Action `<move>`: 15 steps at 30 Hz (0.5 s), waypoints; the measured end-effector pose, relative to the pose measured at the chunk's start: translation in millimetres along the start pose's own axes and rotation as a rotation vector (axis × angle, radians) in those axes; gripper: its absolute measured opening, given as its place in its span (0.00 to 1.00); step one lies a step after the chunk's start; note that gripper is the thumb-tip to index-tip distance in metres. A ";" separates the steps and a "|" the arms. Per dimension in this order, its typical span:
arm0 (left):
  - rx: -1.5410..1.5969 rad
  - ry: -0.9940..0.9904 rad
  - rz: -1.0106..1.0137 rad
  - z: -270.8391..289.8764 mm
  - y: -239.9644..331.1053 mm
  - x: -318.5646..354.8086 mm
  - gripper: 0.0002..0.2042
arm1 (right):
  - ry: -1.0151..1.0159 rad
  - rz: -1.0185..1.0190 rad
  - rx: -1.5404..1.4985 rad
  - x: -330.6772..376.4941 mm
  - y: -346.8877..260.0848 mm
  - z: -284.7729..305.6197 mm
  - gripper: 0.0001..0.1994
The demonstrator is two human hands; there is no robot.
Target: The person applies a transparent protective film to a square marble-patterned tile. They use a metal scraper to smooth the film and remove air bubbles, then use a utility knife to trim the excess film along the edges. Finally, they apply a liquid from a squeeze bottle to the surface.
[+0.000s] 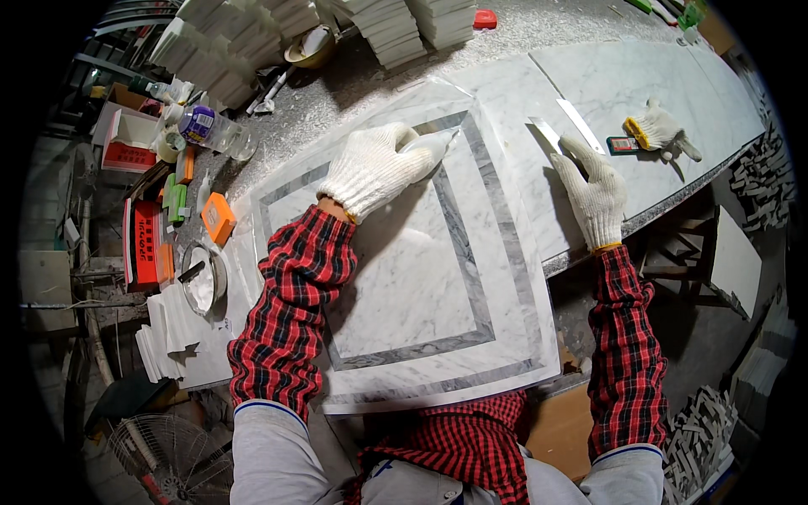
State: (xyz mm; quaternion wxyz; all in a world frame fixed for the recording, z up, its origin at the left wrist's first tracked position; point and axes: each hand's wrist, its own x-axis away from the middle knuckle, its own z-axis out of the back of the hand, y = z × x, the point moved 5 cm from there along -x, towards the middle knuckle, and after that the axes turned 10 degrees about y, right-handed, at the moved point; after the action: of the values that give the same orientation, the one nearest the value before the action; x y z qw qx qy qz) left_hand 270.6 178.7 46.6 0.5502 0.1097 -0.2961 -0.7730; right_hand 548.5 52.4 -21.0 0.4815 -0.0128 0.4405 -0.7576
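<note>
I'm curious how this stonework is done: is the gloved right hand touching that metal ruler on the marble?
Touching. The head view shows the right hand with its fingertips resting on the lower end of the metal ruler, no gap visible between them.

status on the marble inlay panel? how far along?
Done: grey border strips already sit in the white marble panel. In hand: left hand presses a white squeeze bottle at the top border; right hand rests on the neighbouring slab. Whether all joints are filled cannot be told.
</note>
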 end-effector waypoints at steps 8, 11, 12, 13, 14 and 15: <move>-0.041 0.028 -0.032 -6.3 -3.3 -7.7 0.31 | 0.000 0.016 0.007 -0.4 1.8 1.4 0.19; -0.010 0.034 -0.010 -4.7 -4.4 -4.4 0.31 | -0.007 0.012 -0.009 -0.1 0.7 0.2 0.19; 0.016 0.064 -0.028 -4.1 -8.6 -2.1 0.31 | -0.008 0.011 -0.029 0.6 -0.8 -1.1 0.19; 0.045 0.091 -0.054 -2.8 -9.5 -0.9 0.30 | -0.004 0.009 -0.043 0.1 -1.6 0.4 0.19; 0.122 0.083 -0.009 -1.1 -13.8 2.7 0.29 | -0.001 0.009 -0.040 0.1 -2.2 2.0 0.19; 0.200 0.077 0.037 2.3 -19.2 9.7 0.28 | 0.000 0.012 -0.039 0.6 -2.5 3.3 0.19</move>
State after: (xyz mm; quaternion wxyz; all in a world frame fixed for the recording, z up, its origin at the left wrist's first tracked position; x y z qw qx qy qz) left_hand 250.8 174.8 38.8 0.5617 0.1880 -0.3524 -0.7245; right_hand 547.9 50.1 -17.5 0.4855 -0.0196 0.4552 -0.7461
